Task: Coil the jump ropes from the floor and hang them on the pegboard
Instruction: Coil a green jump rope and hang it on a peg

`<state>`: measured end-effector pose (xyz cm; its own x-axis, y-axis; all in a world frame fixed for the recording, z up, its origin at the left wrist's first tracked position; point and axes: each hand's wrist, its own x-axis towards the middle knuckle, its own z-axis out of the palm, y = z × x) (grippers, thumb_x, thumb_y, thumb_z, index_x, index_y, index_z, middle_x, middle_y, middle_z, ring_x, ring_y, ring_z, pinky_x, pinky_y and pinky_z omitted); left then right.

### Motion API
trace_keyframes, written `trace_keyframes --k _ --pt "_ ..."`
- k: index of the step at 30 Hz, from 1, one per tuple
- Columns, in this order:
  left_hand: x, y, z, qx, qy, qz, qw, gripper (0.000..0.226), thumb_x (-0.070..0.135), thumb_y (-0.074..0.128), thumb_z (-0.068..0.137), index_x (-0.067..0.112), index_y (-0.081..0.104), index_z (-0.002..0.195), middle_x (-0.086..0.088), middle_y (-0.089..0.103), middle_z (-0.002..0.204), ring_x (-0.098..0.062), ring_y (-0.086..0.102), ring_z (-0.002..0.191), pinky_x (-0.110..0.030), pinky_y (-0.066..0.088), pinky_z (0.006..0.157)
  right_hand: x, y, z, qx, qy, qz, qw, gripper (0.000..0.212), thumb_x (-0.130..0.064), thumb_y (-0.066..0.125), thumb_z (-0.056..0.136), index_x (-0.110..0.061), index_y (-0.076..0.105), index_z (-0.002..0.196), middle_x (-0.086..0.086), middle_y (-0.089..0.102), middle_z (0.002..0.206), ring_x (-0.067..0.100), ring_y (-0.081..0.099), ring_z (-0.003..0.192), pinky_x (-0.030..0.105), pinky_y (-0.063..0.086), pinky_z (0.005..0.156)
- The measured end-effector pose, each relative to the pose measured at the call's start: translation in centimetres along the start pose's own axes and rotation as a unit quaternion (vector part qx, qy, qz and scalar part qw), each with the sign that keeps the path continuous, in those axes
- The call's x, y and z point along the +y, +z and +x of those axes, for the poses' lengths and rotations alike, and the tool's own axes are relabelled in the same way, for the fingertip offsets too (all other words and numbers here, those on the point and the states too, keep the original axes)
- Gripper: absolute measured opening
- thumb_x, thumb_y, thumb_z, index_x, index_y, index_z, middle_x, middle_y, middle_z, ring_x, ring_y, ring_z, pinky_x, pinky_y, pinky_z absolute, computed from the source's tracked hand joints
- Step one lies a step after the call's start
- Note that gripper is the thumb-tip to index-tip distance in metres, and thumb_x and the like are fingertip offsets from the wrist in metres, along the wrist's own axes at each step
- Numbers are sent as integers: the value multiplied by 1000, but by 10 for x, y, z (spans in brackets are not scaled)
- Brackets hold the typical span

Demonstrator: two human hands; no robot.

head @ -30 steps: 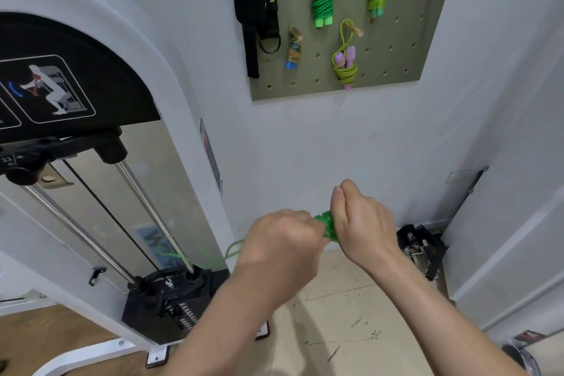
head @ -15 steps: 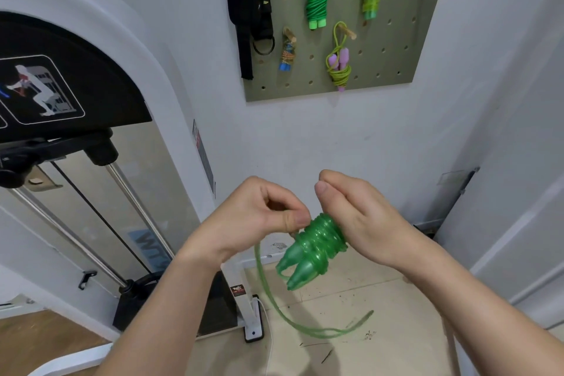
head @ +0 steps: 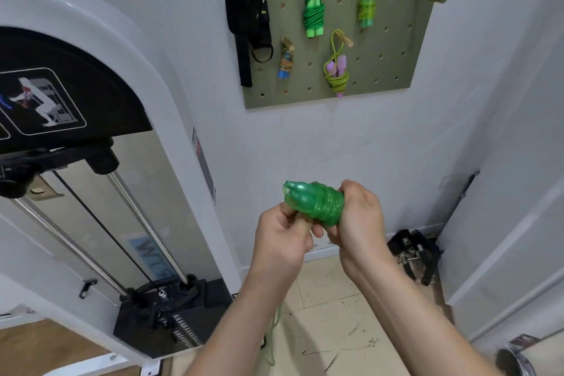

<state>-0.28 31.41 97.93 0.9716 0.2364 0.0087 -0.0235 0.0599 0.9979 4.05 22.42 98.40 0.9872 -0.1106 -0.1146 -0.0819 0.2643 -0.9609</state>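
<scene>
Currently: green jump rope (head: 317,204) coiled in both hands, below the pegboard (head: 396,70), tail unsecured.
Grip state: right hand (head: 360,223) wraps the coil; left hand (head: 283,235) pinches the loose cord. Risk: slackening that pinch lets the wraps spring open and the hanging tail (head: 272,333) pull loose.
</scene>
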Motion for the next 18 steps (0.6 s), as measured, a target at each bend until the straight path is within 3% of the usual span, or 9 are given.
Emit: trace_keyframes --k 2,4,6,9,13,15,18 --pt "-7 0 -4 -3 60 103 993 35 5 46 96 9 53 61 8 47 44 -4 33 38 -15 28 43 2 0 5 40 -21 -5 999 31 -8 34 93 -16 32 63 5 30 56 15 29 45 17 26 36" --pt "-15 -1 -10 -25 161 227 960 32 15 45 97 15 50 66 7 46 46 -8 38 42 -22 30 46 6 -1 12 84 -64 -31 994 30 -15 35 92 -18 32 62 3 32 59 16 32 52 24 35 45" --pt "-23 -3 -13 -28 249 368 895 24 21 40 95 24 40 71 6 40 50 -14 40 48 -29 32 48 8 -4 14 111 -126 -109 980 32 -20 36 92 -19 31 60 -2 33 59 14 33 55 34 34 55" --pt "-20 -4 -13 -32 294 521 801 19 20 47 88 24 37 72 9 35 51 -14 38 43 -26 27 43 10 -8 13 122 -188 -202 953 38 -15 34 99 -17 30 62 -6 34 56 9 29 50 33 27 56" --pt "-10 -5 -19 -46 321 619 715 35 13 79 54 18 45 57 5 40 45 -17 36 36 -20 22 39 12 -15 17 115 -250 -315 909 36 -22 30 102 -19 30 66 -3 40 56 20 39 55 40 30 57" --pt "-4 -6 -18 -62 338 639 689 38 14 83 46 18 46 53 4 42 46 -18 38 36 -19 24 39 16 -22 22 105 -262 -373 884 33 -26 28 101 -18 31 69 0 42 57 33 42 59 41 32 57" --pt "4 -7 -14 -95 365 645 665 38 15 87 43 19 50 52 5 46 47 -18 44 38 -19 29 37 20 -29 23 66 -263 -459 846 30 -28 28 102 -15 33 75 2 41 56 35 39 60 40 29 57"
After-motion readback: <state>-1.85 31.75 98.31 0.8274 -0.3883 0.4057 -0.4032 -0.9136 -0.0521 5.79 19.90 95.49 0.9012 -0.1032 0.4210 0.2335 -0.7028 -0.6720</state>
